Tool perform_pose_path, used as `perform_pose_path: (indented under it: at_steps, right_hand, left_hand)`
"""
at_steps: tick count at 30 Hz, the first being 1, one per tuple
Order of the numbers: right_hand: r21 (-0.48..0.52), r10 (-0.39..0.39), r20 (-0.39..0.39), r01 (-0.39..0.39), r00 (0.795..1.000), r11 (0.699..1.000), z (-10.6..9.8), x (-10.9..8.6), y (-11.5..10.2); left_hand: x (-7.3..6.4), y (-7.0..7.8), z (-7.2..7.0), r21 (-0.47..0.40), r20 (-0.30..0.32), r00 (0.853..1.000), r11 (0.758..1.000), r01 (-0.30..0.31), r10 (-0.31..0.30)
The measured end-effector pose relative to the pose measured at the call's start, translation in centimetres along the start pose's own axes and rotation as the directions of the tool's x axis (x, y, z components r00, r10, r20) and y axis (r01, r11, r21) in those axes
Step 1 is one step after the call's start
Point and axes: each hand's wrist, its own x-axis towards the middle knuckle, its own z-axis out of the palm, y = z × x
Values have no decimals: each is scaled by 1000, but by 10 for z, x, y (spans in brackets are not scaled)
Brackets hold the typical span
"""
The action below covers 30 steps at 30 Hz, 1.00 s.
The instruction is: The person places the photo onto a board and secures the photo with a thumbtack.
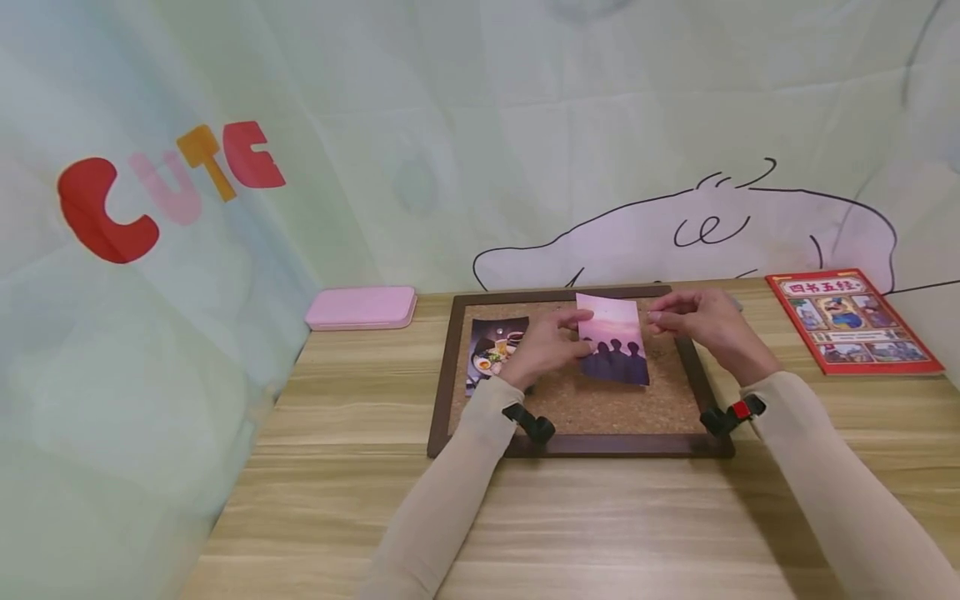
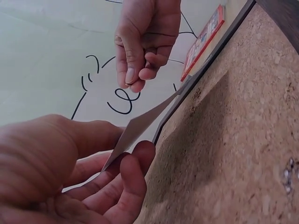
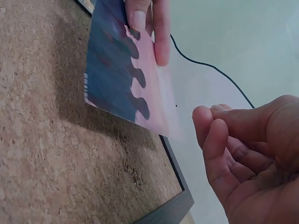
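Note:
My left hand (image 1: 551, 343) pinches the left edge of a photo print (image 1: 617, 367), thumb on one face and fingers on the other. The print has a pink sky and a row of dark silhouettes. In the right wrist view the photo (image 3: 119, 70) tilts above the cork, casting a shadow. Just right of the photo is my right hand (image 1: 708, 325), its thumb and forefinger pinched together. A tiny gold-coloured piece (image 2: 127, 84) shows at those fingertips in the left wrist view; its kind is mostly hidden. Under both hands lies a brown-framed cork board (image 1: 570, 417).
A ramen photo (image 1: 491, 354) lies on the board's left side, partly behind my left hand. At the back left of the wooden table (image 1: 352, 467) is a pink case (image 1: 362, 308). A red book (image 1: 853, 321) lies to the right. A printed curtain (image 1: 420, 167) hangs behind.

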Motion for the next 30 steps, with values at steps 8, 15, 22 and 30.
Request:
perform_pose_path:
  at_steps: [8, 15, 22, 30]
  right_hand:
    - [-81, -4, 6, 5, 1000, 997, 3, 3, -1]
    - [-121, -7, 11, 8, 1000, 993, 3, 7, 0]
    - [-135, 1, 12, 1, 1000, 991, 1, 11, 3]
    - [-147, 0, 11, 2, 1000, 989, -1, 14, 8]
  left_hand:
    - [9, 4, 16, 1, -21, 998, 999, 51, -51]
    - [15, 7, 26, -24, -3, 998, 998, 59, -59]
    - [20, 3, 38, 45, -13, 997, 996, 78, -78]
    - [19, 4, 48, 170, -52, 996, 982, 83, -76]
